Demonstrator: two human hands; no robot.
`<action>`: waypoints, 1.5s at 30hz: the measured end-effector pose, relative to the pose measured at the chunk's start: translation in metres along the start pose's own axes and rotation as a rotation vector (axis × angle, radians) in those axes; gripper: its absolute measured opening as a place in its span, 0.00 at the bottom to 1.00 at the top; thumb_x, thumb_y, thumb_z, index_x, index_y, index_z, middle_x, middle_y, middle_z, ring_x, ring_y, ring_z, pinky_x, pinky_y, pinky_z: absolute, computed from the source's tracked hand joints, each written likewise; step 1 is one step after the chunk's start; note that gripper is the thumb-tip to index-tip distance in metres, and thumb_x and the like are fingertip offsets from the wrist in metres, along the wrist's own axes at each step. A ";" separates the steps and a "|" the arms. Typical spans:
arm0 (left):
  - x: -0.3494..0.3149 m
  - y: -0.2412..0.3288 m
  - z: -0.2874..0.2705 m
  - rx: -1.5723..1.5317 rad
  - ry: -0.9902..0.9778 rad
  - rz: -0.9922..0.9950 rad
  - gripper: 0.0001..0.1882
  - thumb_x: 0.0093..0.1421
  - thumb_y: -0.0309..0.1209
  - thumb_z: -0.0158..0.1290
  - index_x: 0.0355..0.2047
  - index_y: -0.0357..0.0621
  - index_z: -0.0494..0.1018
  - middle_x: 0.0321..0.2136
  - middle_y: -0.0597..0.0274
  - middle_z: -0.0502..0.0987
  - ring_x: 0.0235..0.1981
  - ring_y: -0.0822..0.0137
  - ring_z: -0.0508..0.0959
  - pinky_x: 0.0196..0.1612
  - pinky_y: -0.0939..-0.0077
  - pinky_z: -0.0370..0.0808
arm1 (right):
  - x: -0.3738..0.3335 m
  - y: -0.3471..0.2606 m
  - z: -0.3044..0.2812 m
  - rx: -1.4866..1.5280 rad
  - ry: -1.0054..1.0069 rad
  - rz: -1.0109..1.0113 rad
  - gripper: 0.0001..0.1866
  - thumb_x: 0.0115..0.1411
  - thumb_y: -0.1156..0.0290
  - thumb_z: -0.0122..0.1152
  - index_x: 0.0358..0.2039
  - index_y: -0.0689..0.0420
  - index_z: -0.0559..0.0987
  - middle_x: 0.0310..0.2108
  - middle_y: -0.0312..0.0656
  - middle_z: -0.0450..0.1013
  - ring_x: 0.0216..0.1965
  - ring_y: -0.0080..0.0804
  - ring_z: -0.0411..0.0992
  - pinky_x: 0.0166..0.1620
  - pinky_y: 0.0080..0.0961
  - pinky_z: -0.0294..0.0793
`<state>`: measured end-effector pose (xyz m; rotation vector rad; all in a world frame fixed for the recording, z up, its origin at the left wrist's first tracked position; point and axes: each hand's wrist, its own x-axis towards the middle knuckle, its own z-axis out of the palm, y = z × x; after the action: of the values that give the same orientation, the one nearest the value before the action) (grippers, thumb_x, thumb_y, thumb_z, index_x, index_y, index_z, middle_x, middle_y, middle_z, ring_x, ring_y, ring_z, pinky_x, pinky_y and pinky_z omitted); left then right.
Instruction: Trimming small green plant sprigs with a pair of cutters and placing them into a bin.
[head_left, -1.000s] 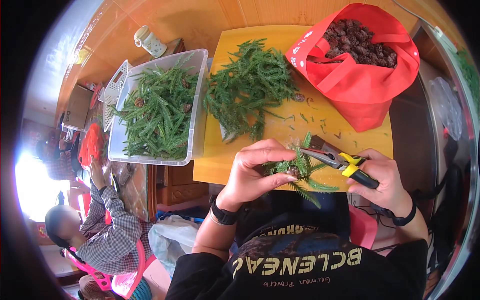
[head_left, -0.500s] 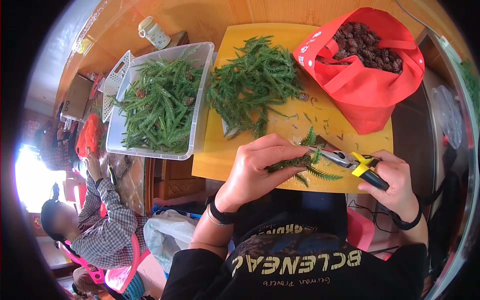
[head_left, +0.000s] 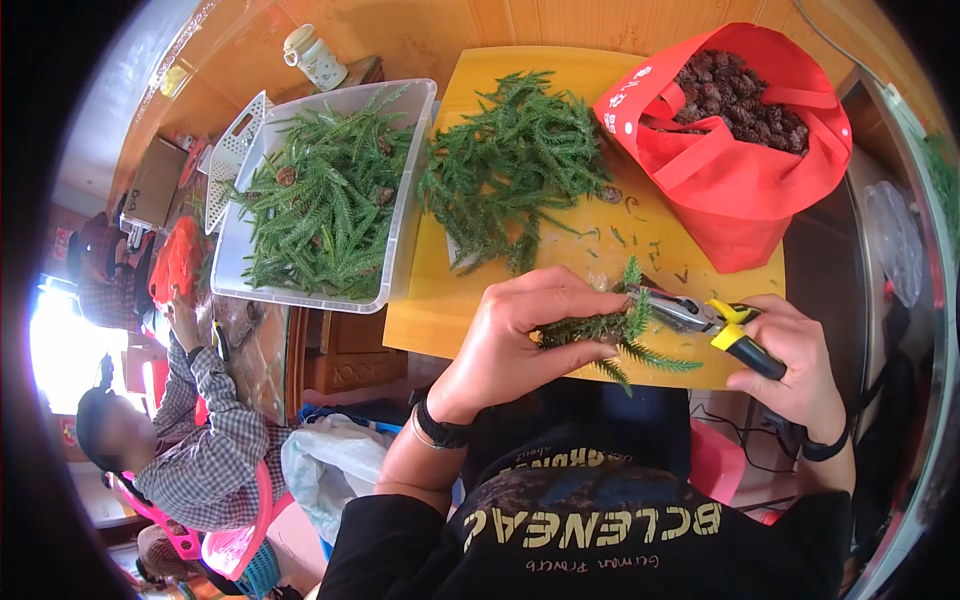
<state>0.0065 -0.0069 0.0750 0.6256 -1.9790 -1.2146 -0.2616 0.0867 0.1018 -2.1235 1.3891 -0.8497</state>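
My left hand pinches a small bunch of green artificial pine sprigs between thumb and fingers above the front of the yellow board. My right hand is closed around the yellow-and-black handles of a pair of long-nose pliers. The pliers' tips reach the top of the bunch, close to my left fingertips; what they grip there is too small to make out. Behind my hands lies a loose heap of green pine sprigs.
A clear plastic bin at left holds pine sprigs and a few cones. The red bag at back right is full of pine cones. Leaf scraps dot the yellow board. A person in a checked shirt sits at far left.
The pliers and my right hand have shifted slightly right and down. The bunch in my left hand has turned a little, its lower sprigs swinging downward.
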 end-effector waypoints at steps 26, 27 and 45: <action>0.001 -0.005 -0.002 -0.079 0.089 -0.008 0.15 0.43 0.22 0.64 0.34 0.37 0.76 0.30 0.59 0.78 0.32 0.69 0.77 0.37 0.79 0.71 | 0.007 0.009 0.006 0.067 -0.050 0.045 0.17 0.40 0.63 0.71 0.24 0.63 0.76 0.19 0.42 0.69 0.24 0.45 0.69 0.46 0.37 0.70; 0.001 -0.006 -0.002 -0.070 0.099 0.020 0.15 0.43 0.22 0.64 0.34 0.38 0.76 0.30 0.59 0.78 0.32 0.68 0.77 0.37 0.79 0.72 | 0.007 0.009 0.006 0.067 -0.059 0.055 0.17 0.40 0.63 0.71 0.23 0.63 0.76 0.18 0.41 0.69 0.23 0.44 0.69 0.45 0.36 0.71; 0.002 -0.002 -0.008 -0.046 0.050 -0.010 0.12 0.41 0.19 0.63 0.28 0.39 0.77 0.27 0.60 0.78 0.30 0.68 0.77 0.35 0.79 0.72 | 0.014 0.013 -0.006 -0.049 -0.070 -0.070 0.28 0.41 0.52 0.70 0.12 0.60 0.64 0.11 0.40 0.55 0.17 0.44 0.62 0.33 0.35 0.70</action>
<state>0.0111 -0.0134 0.0766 0.6381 -1.9035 -1.2350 -0.2700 0.0688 0.1001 -2.2289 1.3200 -0.7668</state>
